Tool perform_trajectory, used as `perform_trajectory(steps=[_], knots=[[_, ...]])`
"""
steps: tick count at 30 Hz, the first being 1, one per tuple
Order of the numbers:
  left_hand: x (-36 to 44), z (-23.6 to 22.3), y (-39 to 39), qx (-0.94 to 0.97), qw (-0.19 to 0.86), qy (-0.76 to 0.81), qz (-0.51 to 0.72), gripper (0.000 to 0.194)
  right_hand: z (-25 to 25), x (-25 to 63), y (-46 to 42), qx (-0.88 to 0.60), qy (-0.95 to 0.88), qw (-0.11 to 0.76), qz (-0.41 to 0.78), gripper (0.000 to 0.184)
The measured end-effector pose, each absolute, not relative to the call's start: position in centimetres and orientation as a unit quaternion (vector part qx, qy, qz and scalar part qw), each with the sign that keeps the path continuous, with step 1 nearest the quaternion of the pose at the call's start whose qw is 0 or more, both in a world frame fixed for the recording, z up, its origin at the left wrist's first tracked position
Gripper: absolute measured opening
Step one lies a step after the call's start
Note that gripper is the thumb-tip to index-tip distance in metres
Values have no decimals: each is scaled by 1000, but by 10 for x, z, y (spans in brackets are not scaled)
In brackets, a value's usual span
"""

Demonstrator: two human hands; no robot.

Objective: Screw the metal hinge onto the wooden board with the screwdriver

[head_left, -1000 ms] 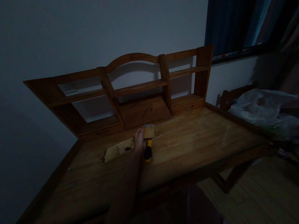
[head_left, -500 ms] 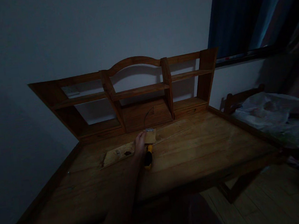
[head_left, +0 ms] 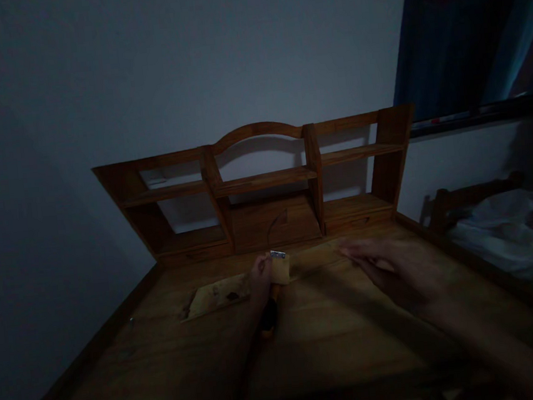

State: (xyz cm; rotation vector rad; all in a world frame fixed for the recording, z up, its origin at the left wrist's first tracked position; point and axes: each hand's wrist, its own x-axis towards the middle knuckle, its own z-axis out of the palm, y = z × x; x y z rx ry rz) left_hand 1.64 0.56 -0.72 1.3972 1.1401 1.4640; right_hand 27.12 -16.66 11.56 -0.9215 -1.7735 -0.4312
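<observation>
My left hand [head_left: 260, 281] is closed on the left edge of a small pale wooden block [head_left: 281, 271]. A shiny metal plate [head_left: 278, 254], perhaps a hinge or bracket, sits along its top edge. Just below this hand, partly covered by it, lies a black-and-yellow handled tool [head_left: 270, 316], its kind too dark to tell. My right hand [head_left: 398, 269] hovers over the desk at the right, blurred, thumb and fingertips brought together; anything between them is too small to make out. Left of my left hand, a pale strip [head_left: 214, 295] with a dark hole marks the desktop.
The wooden desk [head_left: 327, 339] carries a shelf unit [head_left: 264, 180] along its back, against the wall. A thin curved wire or cord [head_left: 275, 222] shows before its middle panel. A small metal bit [head_left: 132, 321] is at the left. Plastic bags [head_left: 510, 233] lie beyond the right edge.
My right hand has come into view from the right, over the desk. The view has shifted, so the desk and shelf appear lower and further right. My left hand still holds the block.
</observation>
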Motion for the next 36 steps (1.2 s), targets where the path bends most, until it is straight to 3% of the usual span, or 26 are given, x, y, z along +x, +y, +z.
perform_trajectory(steps=[6,11,15,26,36], knots=[[18,2,-7,610,282,482,562,31,56,214,-44,-414,-710,561,-95,21],[18,7,-15,648,211,508,527,22,10,193,-36,-372,-761,531,-20,27],[16,4,-15,679,179,508,499,20,9,194,-43,-397,-766,506,-1,17],[15,6,-14,762,168,417,467,9,17,194,-46,-459,-790,406,26,20],[16,10,-20,822,-99,455,327,18,5,192,-43,-451,-782,430,25,16]])
